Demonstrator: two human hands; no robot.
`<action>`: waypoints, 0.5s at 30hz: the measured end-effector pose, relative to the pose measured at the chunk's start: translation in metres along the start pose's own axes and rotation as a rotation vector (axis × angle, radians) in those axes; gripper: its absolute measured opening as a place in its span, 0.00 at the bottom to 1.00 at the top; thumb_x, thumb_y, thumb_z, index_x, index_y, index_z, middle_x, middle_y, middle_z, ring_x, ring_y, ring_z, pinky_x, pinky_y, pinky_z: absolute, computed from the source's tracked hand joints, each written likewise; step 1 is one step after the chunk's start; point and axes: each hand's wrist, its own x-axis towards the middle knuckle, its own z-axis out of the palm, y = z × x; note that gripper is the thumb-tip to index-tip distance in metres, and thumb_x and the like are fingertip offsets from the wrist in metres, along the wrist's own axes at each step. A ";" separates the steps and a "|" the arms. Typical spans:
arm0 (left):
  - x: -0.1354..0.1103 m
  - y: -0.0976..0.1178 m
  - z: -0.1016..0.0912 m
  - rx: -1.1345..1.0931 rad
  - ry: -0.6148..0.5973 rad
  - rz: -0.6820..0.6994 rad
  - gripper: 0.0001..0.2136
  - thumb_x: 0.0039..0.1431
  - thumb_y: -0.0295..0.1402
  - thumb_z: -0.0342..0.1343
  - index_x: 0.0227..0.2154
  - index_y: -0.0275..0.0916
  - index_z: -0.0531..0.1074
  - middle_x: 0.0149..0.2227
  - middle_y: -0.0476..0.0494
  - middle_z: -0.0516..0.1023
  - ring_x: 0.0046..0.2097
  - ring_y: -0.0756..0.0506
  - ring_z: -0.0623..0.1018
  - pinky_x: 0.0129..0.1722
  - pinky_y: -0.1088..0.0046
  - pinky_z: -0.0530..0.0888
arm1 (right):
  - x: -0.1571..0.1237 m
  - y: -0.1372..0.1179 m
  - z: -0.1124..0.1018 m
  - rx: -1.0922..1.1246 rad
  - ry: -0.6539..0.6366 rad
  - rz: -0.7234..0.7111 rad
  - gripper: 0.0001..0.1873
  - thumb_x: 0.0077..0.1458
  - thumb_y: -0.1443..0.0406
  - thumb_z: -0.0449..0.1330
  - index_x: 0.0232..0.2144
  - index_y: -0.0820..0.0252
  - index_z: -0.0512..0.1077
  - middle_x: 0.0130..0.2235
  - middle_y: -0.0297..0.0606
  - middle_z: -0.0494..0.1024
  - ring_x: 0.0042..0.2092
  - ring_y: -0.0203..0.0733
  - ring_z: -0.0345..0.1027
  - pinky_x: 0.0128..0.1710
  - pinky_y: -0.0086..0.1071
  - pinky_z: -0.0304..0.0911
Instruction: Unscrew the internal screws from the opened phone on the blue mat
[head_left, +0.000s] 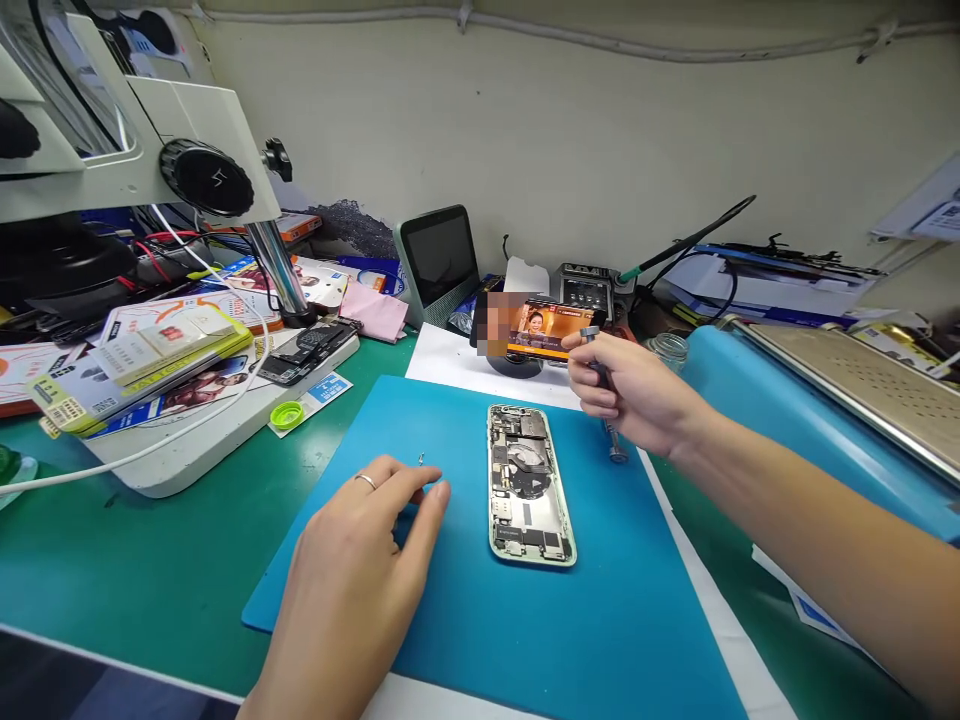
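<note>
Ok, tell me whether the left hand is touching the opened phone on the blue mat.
Apart. The head view shows bare blue mat between the left hand and the opened phone.

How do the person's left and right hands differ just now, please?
The left hand lies palm down on the blue mat, empty, wearing a ring; the right hand hovers beside the opened phone, closed round a screwdriver. Both are bare.
</note>
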 end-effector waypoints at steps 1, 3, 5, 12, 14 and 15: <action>0.000 0.001 0.000 0.000 0.003 0.002 0.16 0.74 0.46 0.51 0.47 0.50 0.83 0.41 0.48 0.82 0.34 0.46 0.80 0.31 0.69 0.74 | 0.004 0.001 0.001 0.002 0.007 0.006 0.15 0.68 0.61 0.65 0.55 0.59 0.74 0.50 0.42 0.81 0.43 0.43 0.79 0.42 0.40 0.79; -0.001 0.004 0.000 0.001 0.006 -0.006 0.15 0.75 0.45 0.51 0.47 0.50 0.83 0.41 0.48 0.82 0.35 0.45 0.80 0.32 0.69 0.74 | 0.011 0.002 0.002 0.008 0.022 0.008 0.21 0.69 0.57 0.64 0.60 0.59 0.73 0.60 0.46 0.77 0.55 0.51 0.77 0.53 0.50 0.77; -0.002 0.008 0.000 -0.001 0.002 -0.032 0.15 0.75 0.44 0.51 0.48 0.50 0.82 0.42 0.48 0.82 0.37 0.45 0.80 0.34 0.68 0.74 | 0.016 0.001 0.002 0.018 0.034 0.000 0.21 0.69 0.58 0.65 0.60 0.59 0.73 0.61 0.46 0.77 0.56 0.51 0.76 0.54 0.51 0.76; -0.004 0.012 -0.002 -0.005 -0.007 -0.029 0.14 0.76 0.43 0.51 0.48 0.49 0.82 0.42 0.47 0.82 0.37 0.44 0.80 0.34 0.68 0.74 | 0.012 -0.018 -0.011 0.070 0.034 -0.188 0.10 0.65 0.72 0.60 0.46 0.54 0.73 0.24 0.24 0.65 0.19 0.28 0.53 0.17 0.22 0.52; -0.004 0.010 -0.001 -0.006 -0.004 -0.031 0.14 0.76 0.43 0.51 0.48 0.49 0.82 0.42 0.47 0.82 0.38 0.43 0.81 0.35 0.67 0.74 | 0.000 -0.019 -0.016 0.071 0.031 -0.278 0.13 0.62 0.72 0.59 0.46 0.52 0.72 0.21 0.22 0.61 0.18 0.29 0.48 0.15 0.23 0.48; -0.004 0.010 0.000 -0.009 -0.008 -0.028 0.14 0.76 0.43 0.51 0.48 0.49 0.82 0.42 0.47 0.82 0.38 0.43 0.80 0.35 0.67 0.74 | -0.007 -0.016 -0.018 0.059 0.024 -0.309 0.13 0.61 0.72 0.59 0.46 0.52 0.73 0.21 0.22 0.61 0.18 0.30 0.47 0.15 0.24 0.48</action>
